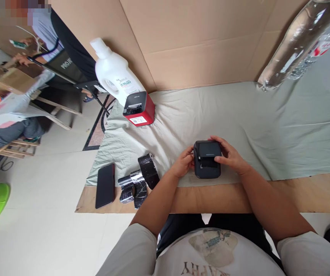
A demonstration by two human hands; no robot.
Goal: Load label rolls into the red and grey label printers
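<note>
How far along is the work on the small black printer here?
Done: nothing visibly finished. In hand: both the left hand and right hand grip the closed black printer on the cloth. Left: the black ribbon rolls lie untouched beside it.

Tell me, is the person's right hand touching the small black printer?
Touching. The head view shows the right hand resting on the top and right side of the black printer, with no gap.

Makeshift packing workshop, cardboard walls (199, 34) (label printers (138, 109))
</note>
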